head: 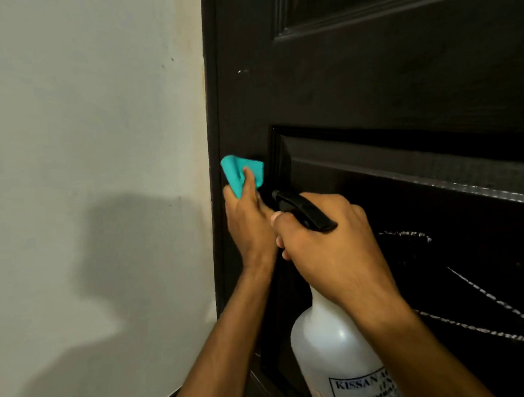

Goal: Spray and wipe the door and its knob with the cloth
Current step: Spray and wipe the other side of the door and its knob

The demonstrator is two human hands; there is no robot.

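Wiping step: left hand (250, 220) pinches the teal cloth (241, 173) and presses it on the dark door (401, 82) near its left edge; knob not visible, likely under the cloth. Right hand (327, 240) has its grip closed round the spray bottle (334, 347), nozzle aimed twd the cloth. Next probably: rub w/ firm pressure, re-spray as needed; bottle's white & cloudy, fill level can't tell.

Matt dark wood-grain door (370, 78), translucent plastic bottle (328, 347), soft teal cloth (237, 172)
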